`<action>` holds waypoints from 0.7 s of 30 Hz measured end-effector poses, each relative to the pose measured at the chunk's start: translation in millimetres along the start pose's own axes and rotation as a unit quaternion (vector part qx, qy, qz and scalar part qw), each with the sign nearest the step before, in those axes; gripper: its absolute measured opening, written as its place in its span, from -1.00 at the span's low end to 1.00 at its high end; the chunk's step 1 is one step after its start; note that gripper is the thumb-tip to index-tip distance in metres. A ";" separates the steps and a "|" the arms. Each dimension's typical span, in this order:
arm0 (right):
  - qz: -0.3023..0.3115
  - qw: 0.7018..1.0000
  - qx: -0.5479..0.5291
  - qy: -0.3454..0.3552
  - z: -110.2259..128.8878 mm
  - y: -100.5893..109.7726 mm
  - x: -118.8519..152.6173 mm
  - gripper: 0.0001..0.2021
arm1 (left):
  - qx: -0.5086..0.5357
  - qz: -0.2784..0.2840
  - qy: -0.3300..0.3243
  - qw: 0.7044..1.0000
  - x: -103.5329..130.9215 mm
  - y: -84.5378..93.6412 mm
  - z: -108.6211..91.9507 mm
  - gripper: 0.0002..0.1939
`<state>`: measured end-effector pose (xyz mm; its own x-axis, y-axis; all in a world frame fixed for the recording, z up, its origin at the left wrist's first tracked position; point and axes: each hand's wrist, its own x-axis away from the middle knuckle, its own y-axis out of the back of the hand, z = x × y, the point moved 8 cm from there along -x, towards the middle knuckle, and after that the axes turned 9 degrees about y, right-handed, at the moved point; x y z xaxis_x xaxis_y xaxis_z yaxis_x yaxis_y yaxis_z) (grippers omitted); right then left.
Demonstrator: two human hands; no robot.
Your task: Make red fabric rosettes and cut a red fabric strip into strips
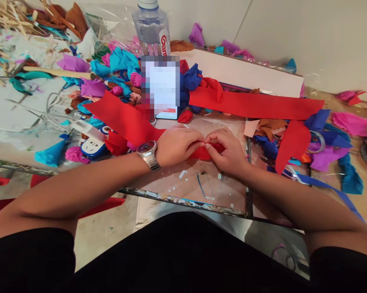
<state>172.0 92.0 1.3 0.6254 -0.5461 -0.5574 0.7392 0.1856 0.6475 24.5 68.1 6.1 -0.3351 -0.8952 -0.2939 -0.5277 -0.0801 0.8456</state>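
My left hand (180, 143), with a metal watch (148, 154) at the wrist, pinches a red crepe paper strip (203, 153). Thumb and fingertips of my right hand (229, 151) are closed on the same paper, and the two hands' fingertips meet. Part of the paper is hidden beneath my fingers. Left of my left hand, a wide red paper length (122, 118) slants up across the clutter; whether it joins the held piece I cannot tell. A small rolled red paper piece (185, 116) lies just beyond my hands.
A phone (163, 87) with a blurred screen stands before a water bottle (151, 30). Another red strip (256, 103) stretches along the right. Crumpled coloured paper flowers (122, 61) heap at the back. A power strip (93, 147), green-handled pliers (21, 83) and a tape roll (317, 141) lie around.
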 end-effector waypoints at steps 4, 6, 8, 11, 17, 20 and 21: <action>0.014 1.000 0.001 -0.002 0.2 -3.0 0.9 -0.93 | 0.011 0.024 -0.018 0.999 0.8 -1.7 -4.2 -0.70; 0.018 1.000 -0.001 0.001 1.6 -3.3 1.0 -0.93 | 0.021 0.032 -0.027 0.999 0.9 -1.9 -5.9 -0.70; 0.017 1.000 -0.003 0.010 4.2 -2.0 0.6 -0.93 | 0.027 0.037 -0.029 0.999 0.6 -2.4 -5.7 -0.71; 0.012 1.000 -0.006 0.019 6.5 0.7 -0.1 -0.93 | 0.024 0.040 -0.019 0.999 -0.3 -4.2 -3.0 -0.72; 0.021 1.000 -0.013 -0.003 1.8 -1.0 1.9 -0.93 | 0.031 0.049 -0.017 0.998 0.0 -2.9 -4.6 -0.70; 0.023 1.000 -0.016 0.002 1.8 -2.2 2.8 -0.93 | 0.027 0.048 -0.012 0.998 -0.2 -0.8 -4.5 -0.70; 0.023 1.000 -0.018 0.006 2.1 -2.2 2.9 -0.93 | 0.026 0.048 -0.012 0.998 -0.4 -0.7 -4.3 -0.71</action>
<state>171.6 88.3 -0.7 0.6615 -0.5271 -0.5335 0.7180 0.2398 0.6534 28.4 66.5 7.6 -0.4054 -0.8864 -0.2236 -0.5320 0.0298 0.8462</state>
